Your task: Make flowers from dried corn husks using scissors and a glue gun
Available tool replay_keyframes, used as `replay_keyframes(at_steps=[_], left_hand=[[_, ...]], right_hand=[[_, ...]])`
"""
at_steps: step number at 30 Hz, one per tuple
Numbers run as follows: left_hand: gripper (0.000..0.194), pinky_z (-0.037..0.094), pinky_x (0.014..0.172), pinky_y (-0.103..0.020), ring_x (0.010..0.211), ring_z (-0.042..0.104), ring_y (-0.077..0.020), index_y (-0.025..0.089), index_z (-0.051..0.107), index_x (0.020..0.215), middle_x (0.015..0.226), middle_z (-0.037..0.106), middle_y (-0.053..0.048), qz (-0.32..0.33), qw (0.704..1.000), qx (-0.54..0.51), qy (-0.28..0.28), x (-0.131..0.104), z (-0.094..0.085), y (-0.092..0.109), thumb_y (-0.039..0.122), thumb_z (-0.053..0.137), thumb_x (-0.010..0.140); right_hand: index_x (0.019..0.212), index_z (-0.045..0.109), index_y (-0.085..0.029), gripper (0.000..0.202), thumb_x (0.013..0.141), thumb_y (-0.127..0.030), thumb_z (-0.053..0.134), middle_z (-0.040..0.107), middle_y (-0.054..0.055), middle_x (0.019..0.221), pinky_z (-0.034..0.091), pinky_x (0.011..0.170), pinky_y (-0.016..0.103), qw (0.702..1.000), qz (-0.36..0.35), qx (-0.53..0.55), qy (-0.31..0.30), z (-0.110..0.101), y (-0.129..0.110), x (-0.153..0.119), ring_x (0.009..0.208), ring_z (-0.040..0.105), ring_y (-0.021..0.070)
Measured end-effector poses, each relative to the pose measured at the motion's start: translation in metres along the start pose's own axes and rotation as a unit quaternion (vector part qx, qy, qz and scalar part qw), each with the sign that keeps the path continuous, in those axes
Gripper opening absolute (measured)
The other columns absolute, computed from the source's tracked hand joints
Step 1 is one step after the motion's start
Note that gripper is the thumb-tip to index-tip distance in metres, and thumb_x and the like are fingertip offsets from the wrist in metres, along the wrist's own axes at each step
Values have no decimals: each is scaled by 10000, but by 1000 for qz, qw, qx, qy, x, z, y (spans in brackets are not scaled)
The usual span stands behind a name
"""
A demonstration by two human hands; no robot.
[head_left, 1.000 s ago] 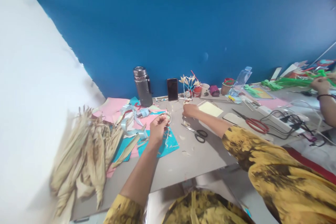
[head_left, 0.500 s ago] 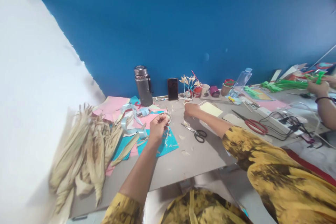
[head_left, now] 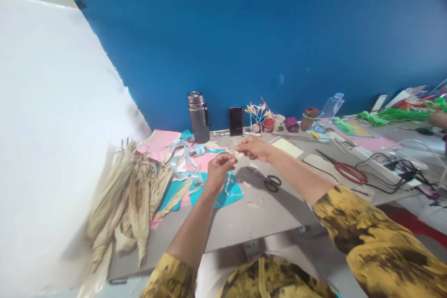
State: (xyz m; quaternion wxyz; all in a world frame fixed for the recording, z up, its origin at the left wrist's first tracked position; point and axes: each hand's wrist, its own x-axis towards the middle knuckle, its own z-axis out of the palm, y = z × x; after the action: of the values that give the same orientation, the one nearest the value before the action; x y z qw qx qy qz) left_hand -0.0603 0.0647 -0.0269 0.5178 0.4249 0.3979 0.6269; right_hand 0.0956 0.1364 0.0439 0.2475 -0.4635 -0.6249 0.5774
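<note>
My left hand (head_left: 220, 167) is closed in a pinch above the blue sheet (head_left: 231, 193), on a small pale piece (head_left: 237, 154). My right hand (head_left: 254, 148) meets it from the right, its fingers pinched at the same pale piece, which is too small to make out well. Black-handled scissors (head_left: 271, 183) lie on the table just below my right hand. Left of my hands are light blue ribbon (head_left: 174, 165) and pink paper (head_left: 159, 144). A bundle of dried husks (head_left: 113, 195) rests at the table's left side.
Along the blue wall stand a flask (head_left: 198, 118), a phone (head_left: 236, 121), pale flowers on stems (head_left: 258, 114), cups (head_left: 278, 122) and a clear bottle (head_left: 327, 112). Red-handled scissors (head_left: 351, 173) and a power strip (head_left: 380, 163) with cables lie right. Another person's hand (head_left: 439, 118) shows at the far right.
My right hand has come up from the table and moved left to meet my left hand at the pale piece. The view has shifted slightly. The other person's hand is now mostly out of view.
</note>
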Motion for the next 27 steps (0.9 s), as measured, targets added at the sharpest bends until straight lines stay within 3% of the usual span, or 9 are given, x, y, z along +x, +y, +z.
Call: replay_keyframes(at_steps=[6,11,13,16,18,21,24,27], left_hand=[[250,479,646,-257,673,619,-133,160,685,731,731,680,-24,23,999,-35,6,0,1,-1,320,854,640],[246,430,608,-239,578,560,-96,157,645,687,645,621,11,31,997,-65,28,-2,5,5,295,842,639],[239,413,594,-232,553,536,-87,159,630,678,612,600,24,39,996,-69,48,-2,7,8,282,831,641],[228,418,602,-235,555,537,-90,164,616,686,610,606,24,48,993,-74,72,-2,6,10,280,810,653],[204,429,618,-240,575,549,-97,165,622,697,624,619,17,62,993,-61,75,-2,4,9,283,788,680],[154,442,634,-243,593,560,-104,167,645,710,623,621,16,87,993,-8,75,-3,3,8,272,757,719],[117,453,630,-247,588,556,-106,169,671,707,631,629,15,93,992,40,78,-7,5,10,253,751,720],[109,465,623,-253,597,563,-111,171,698,705,685,662,0,91,991,67,77,-9,7,14,259,762,712]], right_hand=[[632,546,-161,339,663,-287,860,462,-60,521,86,386,177,996,20,81,-11,4,-4,0,427,260,35],[646,579,-152,310,708,-307,841,440,-59,521,106,381,166,991,17,131,-1,7,-7,-1,435,276,39],[688,611,-144,308,779,-380,787,497,-32,582,111,378,158,988,7,151,20,9,-6,-6,444,289,36],[796,663,-145,344,823,-481,731,577,6,697,134,372,151,970,-17,220,99,17,2,-18,460,314,33],[827,680,-147,385,786,-523,751,598,17,728,143,370,154,951,-25,281,129,27,13,-27,471,339,38],[783,665,-151,409,698,-525,809,590,3,713,137,382,158,947,-45,305,87,45,29,-37,476,337,37],[690,607,-157,401,604,-454,862,478,-53,599,136,401,156,940,-90,314,93,55,37,-37,473,310,33],[664,584,-166,376,575,-413,854,404,-80,542,132,405,163,934,-91,322,120,57,37,-34,461,294,34]])
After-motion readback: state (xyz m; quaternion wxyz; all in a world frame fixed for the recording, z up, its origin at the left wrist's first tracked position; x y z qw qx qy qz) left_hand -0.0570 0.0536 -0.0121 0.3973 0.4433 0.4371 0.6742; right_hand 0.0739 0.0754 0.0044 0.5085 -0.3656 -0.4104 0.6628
